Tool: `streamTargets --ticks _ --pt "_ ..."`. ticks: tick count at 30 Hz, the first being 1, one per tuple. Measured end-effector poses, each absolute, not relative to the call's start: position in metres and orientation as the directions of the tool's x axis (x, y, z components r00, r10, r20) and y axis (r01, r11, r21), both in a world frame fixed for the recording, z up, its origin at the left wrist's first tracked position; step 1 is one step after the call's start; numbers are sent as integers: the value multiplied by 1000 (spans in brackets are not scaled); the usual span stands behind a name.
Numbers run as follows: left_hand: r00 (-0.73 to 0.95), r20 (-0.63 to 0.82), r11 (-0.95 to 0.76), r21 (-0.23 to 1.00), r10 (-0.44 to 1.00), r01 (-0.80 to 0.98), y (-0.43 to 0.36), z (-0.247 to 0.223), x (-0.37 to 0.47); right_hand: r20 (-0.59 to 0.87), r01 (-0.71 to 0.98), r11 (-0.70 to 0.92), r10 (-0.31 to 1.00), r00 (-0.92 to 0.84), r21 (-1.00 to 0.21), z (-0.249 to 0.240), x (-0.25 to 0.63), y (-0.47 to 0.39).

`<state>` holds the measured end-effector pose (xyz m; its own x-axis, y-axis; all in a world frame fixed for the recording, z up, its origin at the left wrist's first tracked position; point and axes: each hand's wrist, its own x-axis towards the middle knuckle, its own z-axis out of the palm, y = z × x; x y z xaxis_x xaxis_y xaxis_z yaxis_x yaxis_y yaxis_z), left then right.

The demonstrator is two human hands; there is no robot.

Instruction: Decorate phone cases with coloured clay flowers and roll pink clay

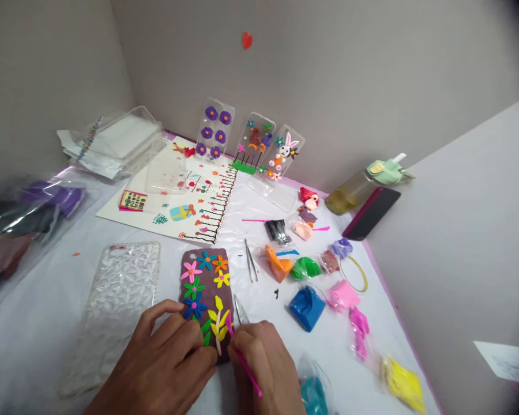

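A phone case (pixel 203 257) covered in brown clay lies flat on the table, decorated with clay flowers in several colours and a yellow-leaved stem (pixel 218 325). My left hand (pixel 164 357) rests over its lower left part, fingers bent and the index apart from the others, covering some green leaves. Pinched in my right hand (pixel 266 363) is a slim pink plastic modelling tool (pixel 246 369); its tip meets the yellow leaves at the right. A pair of scissors (pixel 241 310), partly hidden, pokes out above my right knuckles. Left of the case lies a clear textured phone case (pixel 123 294).
Tweezers (pixel 251 262) lie right of the case. Bagged clay, including blue (pixel 307 308), orange (pixel 278 263) and yellow (pixel 402 383), spreads rightward. Behind stand a bottle (pixel 350 190), a phone (pixel 372 213) and decorated clear cases (pixel 253 141). A drawn sheet (pixel 155 227) lies at the back.
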<state>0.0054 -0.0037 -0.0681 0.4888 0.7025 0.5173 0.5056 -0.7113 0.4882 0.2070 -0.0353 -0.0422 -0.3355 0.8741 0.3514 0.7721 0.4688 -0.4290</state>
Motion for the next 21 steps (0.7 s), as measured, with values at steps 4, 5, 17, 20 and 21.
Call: streamTargets --ticks 4,5,17,20,21 --pt "491 521 -715 487 698 501 -1 -67 7 298 774 448 891 -344 -447 -47 208 -39" --pt "494 519 -716 489 698 498 -1 -66 7 282 776 446 893 -351 -447 -48 208 -40" --pt "495 514 -714 500 700 490 -3 -67 8 283 820 483 869 -406 -308 -44 200 -38" --pt "499 514 -716 496 698 492 -4 -67 8 299 803 487 867 -399 -342 -41 202 -37" --pt "499 515 -717 495 697 491 -4 -67 8 314 790 492 864 -393 -365 -40 204 -37"
